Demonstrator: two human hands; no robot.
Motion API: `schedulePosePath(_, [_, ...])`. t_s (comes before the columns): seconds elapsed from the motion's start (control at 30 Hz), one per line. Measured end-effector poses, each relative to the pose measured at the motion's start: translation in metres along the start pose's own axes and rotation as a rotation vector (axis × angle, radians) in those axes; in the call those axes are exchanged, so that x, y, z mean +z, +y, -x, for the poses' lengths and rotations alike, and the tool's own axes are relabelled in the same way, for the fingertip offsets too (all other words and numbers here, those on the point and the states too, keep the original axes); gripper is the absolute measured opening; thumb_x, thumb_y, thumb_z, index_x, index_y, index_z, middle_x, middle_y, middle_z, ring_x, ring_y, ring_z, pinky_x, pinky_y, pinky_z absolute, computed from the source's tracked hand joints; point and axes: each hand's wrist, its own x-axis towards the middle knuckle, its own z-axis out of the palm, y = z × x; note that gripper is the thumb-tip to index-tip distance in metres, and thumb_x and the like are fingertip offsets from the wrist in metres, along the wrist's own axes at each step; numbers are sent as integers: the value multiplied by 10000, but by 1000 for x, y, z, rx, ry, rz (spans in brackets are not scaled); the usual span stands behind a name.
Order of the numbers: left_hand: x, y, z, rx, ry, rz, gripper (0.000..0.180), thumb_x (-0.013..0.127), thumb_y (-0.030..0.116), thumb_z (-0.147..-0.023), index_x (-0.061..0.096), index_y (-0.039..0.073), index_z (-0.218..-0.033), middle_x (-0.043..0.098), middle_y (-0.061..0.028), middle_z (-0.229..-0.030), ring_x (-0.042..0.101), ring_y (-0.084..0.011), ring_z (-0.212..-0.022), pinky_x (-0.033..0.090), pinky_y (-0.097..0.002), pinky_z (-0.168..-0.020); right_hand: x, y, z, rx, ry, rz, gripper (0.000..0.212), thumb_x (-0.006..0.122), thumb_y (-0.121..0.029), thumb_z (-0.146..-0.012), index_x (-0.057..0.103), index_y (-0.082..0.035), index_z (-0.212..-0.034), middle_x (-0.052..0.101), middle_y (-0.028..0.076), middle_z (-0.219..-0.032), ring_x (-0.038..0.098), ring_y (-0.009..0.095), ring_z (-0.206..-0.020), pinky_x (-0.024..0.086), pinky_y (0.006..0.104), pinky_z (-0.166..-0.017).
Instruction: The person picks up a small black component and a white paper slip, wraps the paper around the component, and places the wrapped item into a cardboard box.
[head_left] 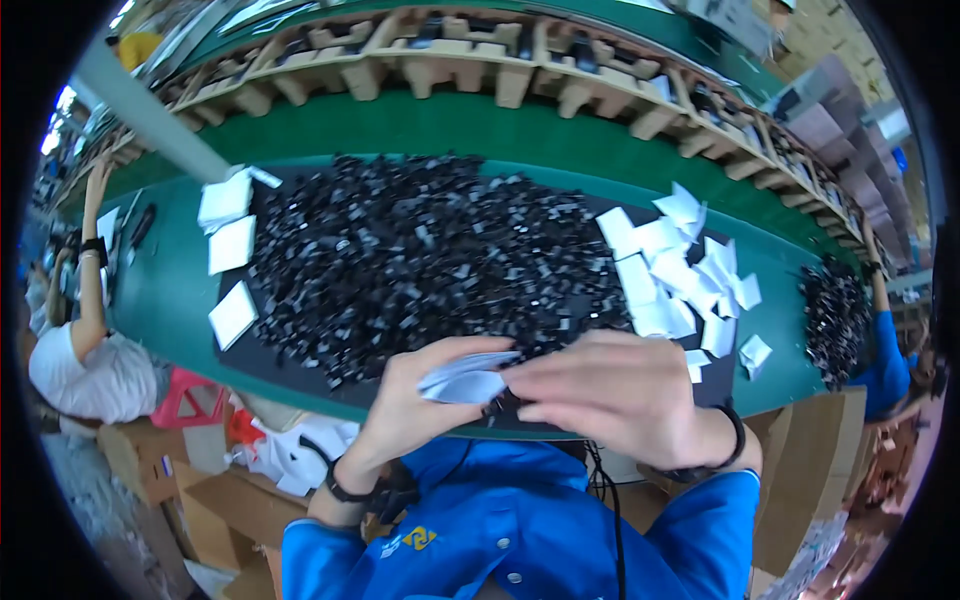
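My left hand [415, 395] is closed round a folded white paper leaflet [465, 380], its layers slightly parted on the side facing my right hand. My right hand [610, 390] is at the leaflet's right edge, fingers pinched together and somewhat blurred. Whatever those fingertips hold, if anything, is hidden. A small dark piece shows just below the leaflet, between the hands. Beyond both hands a wide heap of small black parts [430, 260] covers a dark mat on the green table.
Folded white leaflets [670, 265] lie scattered to the right, with more white leaflets [230, 245] at the left. Brown moulded trays [450, 50] line the far side. Another black heap [835, 320] is far right. Co-workers' arms reach in at both sides; cardboard boxes [225, 515] stand lower left.
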Motion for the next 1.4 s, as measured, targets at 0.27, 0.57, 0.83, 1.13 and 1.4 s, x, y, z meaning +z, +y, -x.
schedulePosePath(0.27, [12, 9, 4, 279, -71, -125, 478, 771, 39, -656, 627, -5, -1109, 682, -108, -981, 669, -184, -858, 532, -287, -780, 3, -33, 19, -146, -183, 648, 370, 734, -63, -630, 701, -96, -997, 596, -8, -823, 554, 133, -536, 444, 246, -435])
schedulePosePath(0.57, [5, 12, 2, 391, -127, -207, 547, 734, -13, -664, 586, 3, -1191, 674, -112, -982, 669, -216, -852, 536, -312, -773, 9, -39, 13, -67, -523, 764, 296, 602, -98, -719, 588, -44, -1010, 528, 36, -635, 524, 125, -405, 413, 280, -337])
schedulePosePath(0.83, [4, 13, -8, 556, -87, -208, 629, 727, 3, -688, 482, -35, -1266, 690, -119, -896, 681, -235, -833, 534, -320, -782, 14, -25, 3, -77, -647, 832, 200, 599, -115, -741, 575, -44, -927, 510, 25, -519, 557, 145, -414, 411, 298, -336])
schedulePosePath(1.13, [3, -1, 10, 415, 149, 19, 922, 747, -26, -682, 207, -12, -1429, 672, -204, -914, 673, -279, -874, 533, -373, -800, 6, -26, 4, -79, -254, 522, 267, 737, -100, -712, 628, -22, -943, 587, 17, -617, 571, 169, -462, 436, 320, -386])
schedulePosePath(1.4, [14, 16, 16, 299, -8, 315, 796, 717, -45, -749, 279, -15, -1413, 668, -143, -1022, 646, -173, -924, 536, -290, -791, 3, 1, 20, -154, -45, 155, 316, 783, -43, -667, 690, -24, -968, 615, 56, -799, 549, 132, -597, 420, 237, -467])
